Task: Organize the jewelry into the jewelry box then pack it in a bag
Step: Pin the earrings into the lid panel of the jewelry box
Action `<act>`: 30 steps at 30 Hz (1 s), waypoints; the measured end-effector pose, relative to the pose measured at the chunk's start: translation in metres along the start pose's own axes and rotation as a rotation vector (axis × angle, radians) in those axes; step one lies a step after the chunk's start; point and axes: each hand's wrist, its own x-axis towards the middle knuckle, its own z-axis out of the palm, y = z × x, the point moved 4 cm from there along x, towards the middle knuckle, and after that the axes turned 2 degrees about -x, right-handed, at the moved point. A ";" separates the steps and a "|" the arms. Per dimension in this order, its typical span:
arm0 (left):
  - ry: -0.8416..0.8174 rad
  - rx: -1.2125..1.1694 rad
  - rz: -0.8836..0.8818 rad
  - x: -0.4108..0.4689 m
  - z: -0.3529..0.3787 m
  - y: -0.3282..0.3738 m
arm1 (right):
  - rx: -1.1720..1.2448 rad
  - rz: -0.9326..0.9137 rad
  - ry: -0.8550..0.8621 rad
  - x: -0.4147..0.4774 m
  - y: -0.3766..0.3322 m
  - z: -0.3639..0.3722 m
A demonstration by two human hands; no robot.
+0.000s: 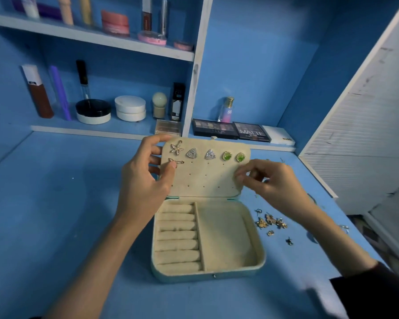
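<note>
An open beige jewelry box (226, 240) lies on the blue table, its lid panel (205, 178) standing upright. On the panel sit a star earring (177, 148), two silver triangular earrings (192, 154) and two green stone earrings (227, 155). My left hand (145, 178) grips the panel's left edge, thumb pressing a second star earring (176, 161) against it. My right hand (266, 180) pinches the panel's right edge; whether it holds anything small cannot be told. Loose gold earrings (271, 222) lie on the table right of the box.
Makeup palettes (230, 131) and a perfume bottle (227, 109) stand behind the box. Shelves at the back left carry jars, tubes and bottles (92, 110). A white slatted panel (364, 134) rises at the right. No bag is in view.
</note>
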 end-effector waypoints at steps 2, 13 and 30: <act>0.003 -0.011 -0.003 0.000 0.000 0.000 | -0.127 0.024 -0.004 0.004 0.019 -0.013; 0.019 -0.030 -0.019 0.001 0.001 -0.006 | -0.478 -0.007 -0.169 0.008 0.065 -0.032; 0.010 -0.016 -0.028 0.000 0.000 -0.004 | -0.425 0.030 -0.316 0.008 0.073 -0.031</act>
